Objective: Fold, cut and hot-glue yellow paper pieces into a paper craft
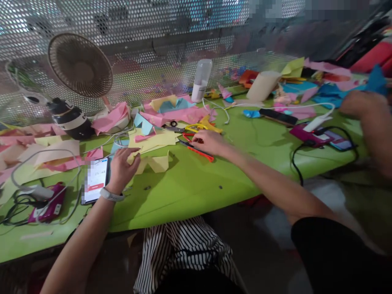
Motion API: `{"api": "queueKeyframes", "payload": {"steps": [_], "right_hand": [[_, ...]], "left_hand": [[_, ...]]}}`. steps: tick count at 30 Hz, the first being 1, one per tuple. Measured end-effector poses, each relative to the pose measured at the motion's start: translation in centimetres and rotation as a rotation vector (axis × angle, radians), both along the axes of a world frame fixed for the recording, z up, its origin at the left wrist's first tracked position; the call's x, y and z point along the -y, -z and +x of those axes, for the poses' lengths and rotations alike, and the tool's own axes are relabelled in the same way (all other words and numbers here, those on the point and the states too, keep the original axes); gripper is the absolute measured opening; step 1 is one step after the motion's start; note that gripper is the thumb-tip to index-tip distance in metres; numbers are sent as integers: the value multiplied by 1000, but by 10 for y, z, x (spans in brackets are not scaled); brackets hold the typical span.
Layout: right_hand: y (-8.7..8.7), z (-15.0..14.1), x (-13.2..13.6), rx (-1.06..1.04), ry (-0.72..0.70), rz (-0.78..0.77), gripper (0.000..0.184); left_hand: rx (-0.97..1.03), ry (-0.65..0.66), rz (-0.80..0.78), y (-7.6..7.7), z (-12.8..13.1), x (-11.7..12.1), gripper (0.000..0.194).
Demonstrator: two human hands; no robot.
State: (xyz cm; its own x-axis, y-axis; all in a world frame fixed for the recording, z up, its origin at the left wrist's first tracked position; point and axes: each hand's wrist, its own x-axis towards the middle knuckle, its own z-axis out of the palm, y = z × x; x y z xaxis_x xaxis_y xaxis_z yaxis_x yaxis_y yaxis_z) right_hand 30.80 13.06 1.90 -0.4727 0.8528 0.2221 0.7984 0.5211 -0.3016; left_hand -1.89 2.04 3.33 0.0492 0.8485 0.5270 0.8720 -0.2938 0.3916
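My left hand (122, 168), a white band on its wrist, hovers with fingers apart between a lit phone (97, 179) and a folded strip of yellow paper (156, 163). My right hand (210, 142) has its fingers curled over red scissor handles (187, 136); what lies within them, if anything, is hidden. Just below those fingers is a red and black cutter (200, 152). Behind the hand are yellow-handled scissors (191, 128). Flat yellow sheets (153, 141) and a folded light blue piece (143, 123) lie between my hands.
A fan (80, 65) and a dark bottle (72, 120) stand back left. Purple power strips (312, 136) with cables sit on both sides of the green table (190, 188). A clear bottle (202, 79) stands at the back. Another person's arm (373, 126) reaches in from the right.
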Motion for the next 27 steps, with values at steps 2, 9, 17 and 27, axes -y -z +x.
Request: {"api": "queueKeyframes", "payload": {"steps": [2,9,17,27], "right_hand": [[0,-1,-3,-31,-22,3,17],[-5,16,-16,-194,66,24,15],[-11,34,-17,-142,-4,-273,19],[-22,29,-4,36,-134,-332,26]], "left_hand": [[-81,-78,-143,-8,-6,-7,27],[-376,-129,-370,-31,-9,-46,32],[-684,92,-369,-29,50,-105,47],[-932,141,-499,-24,92,-131,38]]}}
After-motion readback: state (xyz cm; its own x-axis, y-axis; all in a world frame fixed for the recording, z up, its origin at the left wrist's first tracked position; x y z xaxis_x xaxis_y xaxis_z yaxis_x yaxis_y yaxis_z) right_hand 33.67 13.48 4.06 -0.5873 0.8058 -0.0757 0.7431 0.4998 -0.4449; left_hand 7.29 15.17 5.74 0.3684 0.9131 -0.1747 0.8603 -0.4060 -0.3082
